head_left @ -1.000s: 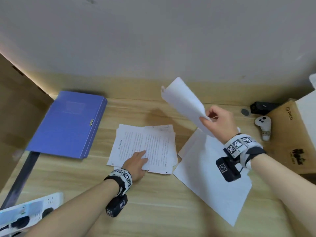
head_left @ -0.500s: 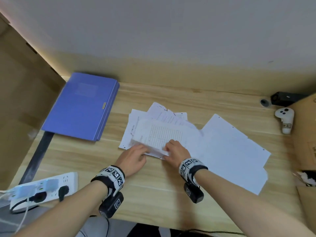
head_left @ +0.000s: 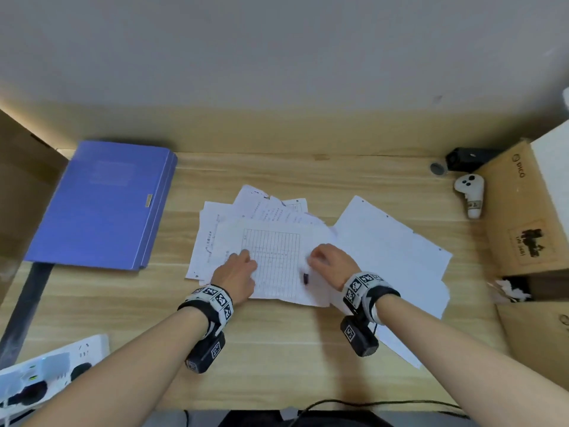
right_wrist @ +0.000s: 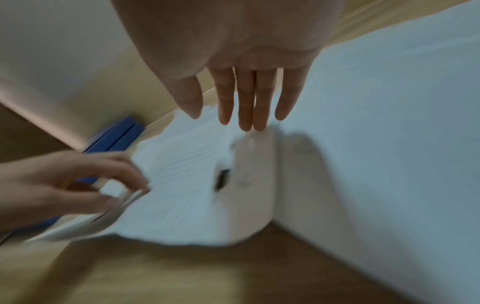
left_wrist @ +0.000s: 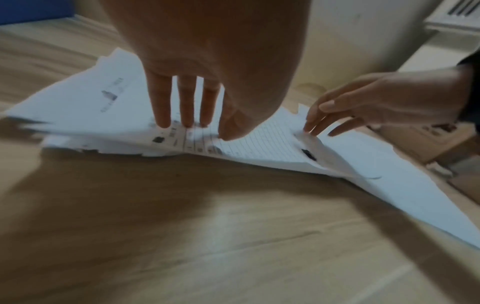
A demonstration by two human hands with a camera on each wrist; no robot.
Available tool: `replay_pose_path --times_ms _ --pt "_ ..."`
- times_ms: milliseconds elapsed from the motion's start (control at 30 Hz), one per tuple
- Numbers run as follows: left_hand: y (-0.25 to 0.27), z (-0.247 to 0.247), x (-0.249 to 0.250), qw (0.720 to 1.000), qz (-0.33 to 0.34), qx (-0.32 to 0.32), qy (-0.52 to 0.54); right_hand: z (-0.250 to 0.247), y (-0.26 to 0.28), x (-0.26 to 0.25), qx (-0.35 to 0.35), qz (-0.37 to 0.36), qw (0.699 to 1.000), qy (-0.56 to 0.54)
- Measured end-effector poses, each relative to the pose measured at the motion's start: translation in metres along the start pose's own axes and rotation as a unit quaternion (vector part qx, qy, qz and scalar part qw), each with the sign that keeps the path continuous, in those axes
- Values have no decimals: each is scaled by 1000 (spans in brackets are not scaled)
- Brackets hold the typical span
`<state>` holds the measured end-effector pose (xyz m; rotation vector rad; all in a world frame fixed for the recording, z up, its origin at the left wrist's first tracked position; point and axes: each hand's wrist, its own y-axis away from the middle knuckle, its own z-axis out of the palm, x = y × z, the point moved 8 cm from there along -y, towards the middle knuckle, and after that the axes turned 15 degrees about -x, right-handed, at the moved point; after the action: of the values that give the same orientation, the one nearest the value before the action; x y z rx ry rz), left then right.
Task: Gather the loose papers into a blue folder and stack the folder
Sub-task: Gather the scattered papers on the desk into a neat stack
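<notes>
both hands press a loose pile of printed papers [head_left: 271, 241] on the wooden table [head_left: 277, 349], the left hand [head_left: 237, 272] with straight fingers in a wide grip, the right hand [head_left: 331, 263] likewise flat-fingered, while the closed blue folder [head_left: 101, 204] lies well apart at left.

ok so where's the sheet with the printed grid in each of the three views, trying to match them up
Head: grid sheet lies centre, atop the paper pile, between left hand and right hand.
Left wrist: grid sheet centre-right, under the left hand's fingertips.
Right wrist: grid sheet centre, blurred, below the right hand's fingertips.
Shared landmark: the small dark mark by its right edge.
</notes>
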<state>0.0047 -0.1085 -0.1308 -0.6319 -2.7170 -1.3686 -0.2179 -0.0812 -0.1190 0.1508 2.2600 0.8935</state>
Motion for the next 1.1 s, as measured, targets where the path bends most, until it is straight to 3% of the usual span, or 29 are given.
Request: replay_pose_path --times_ms 167,367,467,600,733,900,1100 --pt "-17 -11 20 996 -67 -26 -57 -66 32 101 104 144 983 50" --pt "-51 -28 53 993 -27 15 -110 -81 39 166 63 229 965 108" --pt "-65 -28 50 994 -53 -28 -88 -85 28 181 40 229 968 101" --pt "-71 -32 40 989 -89 -77 -88 -107 22 187 32 187 982 -6" --pt "-74 -29 38 988 -105 -70 -93 -137 23 184 85 161 982 -53" --pt "-79 -25 36 987 -113 -66 -90 -146 15 171 123 158 976 88" --pt "-79 -24 38 988 -116 -56 -91 -135 17 180 104 192 973 81"
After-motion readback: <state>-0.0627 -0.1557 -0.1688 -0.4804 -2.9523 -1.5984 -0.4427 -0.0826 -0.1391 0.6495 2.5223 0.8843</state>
